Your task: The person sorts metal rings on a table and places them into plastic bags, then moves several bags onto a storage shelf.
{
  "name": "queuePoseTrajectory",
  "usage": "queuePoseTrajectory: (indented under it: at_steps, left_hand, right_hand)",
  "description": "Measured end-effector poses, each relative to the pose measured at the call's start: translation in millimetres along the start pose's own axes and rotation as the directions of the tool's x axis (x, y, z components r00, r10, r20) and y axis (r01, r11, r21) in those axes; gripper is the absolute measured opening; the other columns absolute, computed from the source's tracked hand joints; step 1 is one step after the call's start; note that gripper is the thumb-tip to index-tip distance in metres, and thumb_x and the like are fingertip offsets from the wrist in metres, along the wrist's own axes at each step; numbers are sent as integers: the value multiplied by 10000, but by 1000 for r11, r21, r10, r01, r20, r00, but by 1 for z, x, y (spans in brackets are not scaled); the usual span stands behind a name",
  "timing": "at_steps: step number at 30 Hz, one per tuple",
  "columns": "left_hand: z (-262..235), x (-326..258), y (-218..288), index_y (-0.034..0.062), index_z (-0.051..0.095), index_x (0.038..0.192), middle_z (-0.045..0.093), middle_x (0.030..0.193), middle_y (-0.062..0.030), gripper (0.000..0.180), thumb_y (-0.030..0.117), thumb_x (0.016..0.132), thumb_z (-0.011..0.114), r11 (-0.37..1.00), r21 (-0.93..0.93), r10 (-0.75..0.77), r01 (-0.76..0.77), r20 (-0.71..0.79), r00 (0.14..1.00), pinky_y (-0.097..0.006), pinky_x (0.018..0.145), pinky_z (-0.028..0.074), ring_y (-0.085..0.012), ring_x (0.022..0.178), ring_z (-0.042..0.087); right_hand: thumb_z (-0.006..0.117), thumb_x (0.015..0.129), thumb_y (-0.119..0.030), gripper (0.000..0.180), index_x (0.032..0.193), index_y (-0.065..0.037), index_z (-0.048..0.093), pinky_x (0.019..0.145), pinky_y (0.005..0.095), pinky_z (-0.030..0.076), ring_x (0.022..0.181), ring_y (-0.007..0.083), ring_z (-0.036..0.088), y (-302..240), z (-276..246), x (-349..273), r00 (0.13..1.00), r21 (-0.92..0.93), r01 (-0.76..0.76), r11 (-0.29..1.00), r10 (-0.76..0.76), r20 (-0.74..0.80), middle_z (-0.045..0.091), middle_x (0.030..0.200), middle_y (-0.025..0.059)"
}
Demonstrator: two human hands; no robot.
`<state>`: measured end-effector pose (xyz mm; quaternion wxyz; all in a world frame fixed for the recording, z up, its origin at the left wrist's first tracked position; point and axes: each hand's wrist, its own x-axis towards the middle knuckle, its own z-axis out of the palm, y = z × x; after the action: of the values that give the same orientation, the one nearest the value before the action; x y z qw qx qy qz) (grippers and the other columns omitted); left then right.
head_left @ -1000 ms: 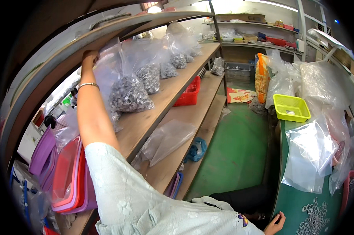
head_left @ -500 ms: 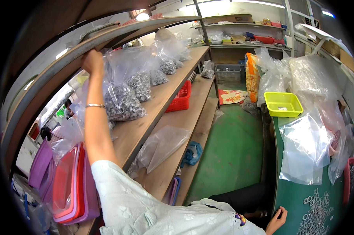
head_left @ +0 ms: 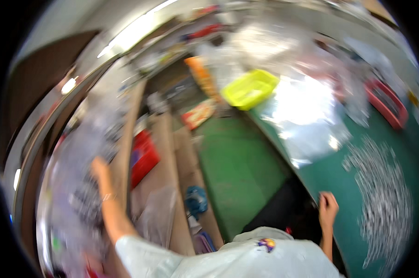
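My left hand (head_left: 99,167), smeared by motion, is over the shelf on the left beside clear plastic bags of metal rings (head_left: 87,201). Its fingers are too blurred to show whether it grips a bag. My right hand (head_left: 329,207) is at the edge of the green table (head_left: 316,178), fingers curled in. Whatever is in those fingers, if anything, is hidden. To the right of that hand, many loose metal rings (head_left: 385,208) lie spread on the table, blurred into streaks. Flat clear plastic bags (head_left: 304,120) lie farther back on the table, shining in the light.
A yellow tray (head_left: 250,89) sits at the table's far corner, and a pink basket (head_left: 386,104) stands at its right side. On the lower shelf are a red basket (head_left: 143,157) and clear plastic (head_left: 158,215). Green floor (head_left: 237,162) runs between shelf and table.
The view has swung right and tilted, showing more of the table. My left hand has come down from the upper shelf's edge to the bags. My right hand stays at the table edge.
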<state>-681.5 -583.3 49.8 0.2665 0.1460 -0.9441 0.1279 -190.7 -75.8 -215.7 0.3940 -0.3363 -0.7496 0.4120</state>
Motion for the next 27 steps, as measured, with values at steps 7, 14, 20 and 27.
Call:
queuePoseTrajectory:
  at_steps: [7,14,20,27]
  left_hand:
    - [13,-60,73,-8,586,1029,607,1022,-172,284,188,846,492,899,-110,403,-424,-168,900,-371,722,495,-263,895,603]
    - [7,-122,137,-13,589,1045,609,1034,-154,290,123,814,476,874,-270,387,-404,-117,915,-344,698,498,-236,879,598]
    - [-1,-106,167,-16,591,1058,611,1043,-139,312,68,787,463,795,-455,319,-403,-252,914,-320,678,500,-214,866,593]
    - [-20,-168,265,-21,594,1074,613,1055,-121,352,3,755,447,-202,-849,487,-488,-520,702,-292,654,502,-187,850,588]
  right_hand:
    - [546,800,-75,118,878,-12,609,700,375,464,785,336,570,26,4,1,996,150,54,987,-43,-76,590,847,167]
    - [525,827,-42,87,878,5,579,670,357,454,744,292,569,29,-4,-19,984,193,167,967,-150,-100,571,816,126]
    - [519,829,-55,105,876,4,592,694,362,455,772,299,576,9,-27,-26,999,284,28,958,-38,29,592,846,132]
    - [535,831,-72,103,880,-6,597,689,349,456,769,292,578,10,-102,-56,990,190,7,982,20,-139,591,845,126]
